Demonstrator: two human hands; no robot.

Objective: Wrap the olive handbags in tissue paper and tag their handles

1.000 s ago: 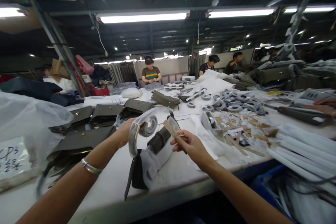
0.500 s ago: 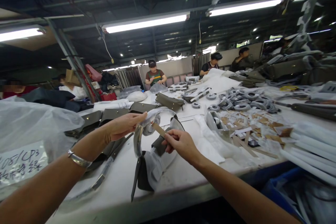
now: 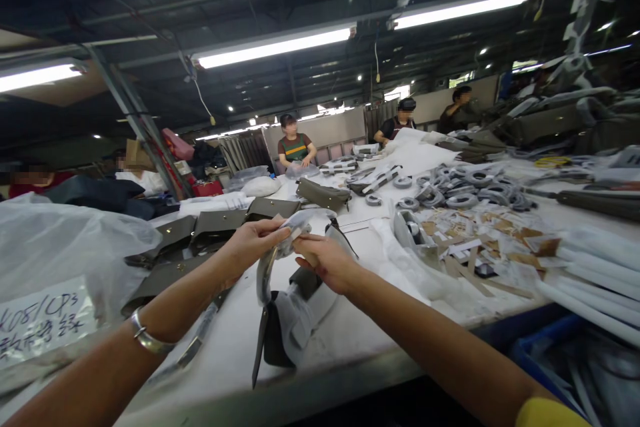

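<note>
An olive bag [image 3: 306, 282] with white padding and a plastic-wrapped handle [image 3: 311, 215] stands near the table's front edge. My left hand [image 3: 257, 243] is closed on the left part of the wrapped handle. Close beside it, my right hand [image 3: 323, 259] has its fingers pinched together under the curve of the handle, at a small wrapped piece; a bit of tan strip seems to show at the fingers. The bag's dark flap [image 3: 260, 345] hangs open at the front left.
More olive bags [image 3: 215, 228] lie on the left beside a large plastic bag [image 3: 75, 233] with a handwritten label. Grey rings [image 3: 463, 200], paper scraps [image 3: 493, 247] and white rolls [image 3: 595, 293] cover the right. A blue bin [image 3: 540, 347] sits below. Several people work behind.
My right hand has moved up and left to meet my left hand, and the tan strip is now mostly hidden. A person across the table has raised their head.
</note>
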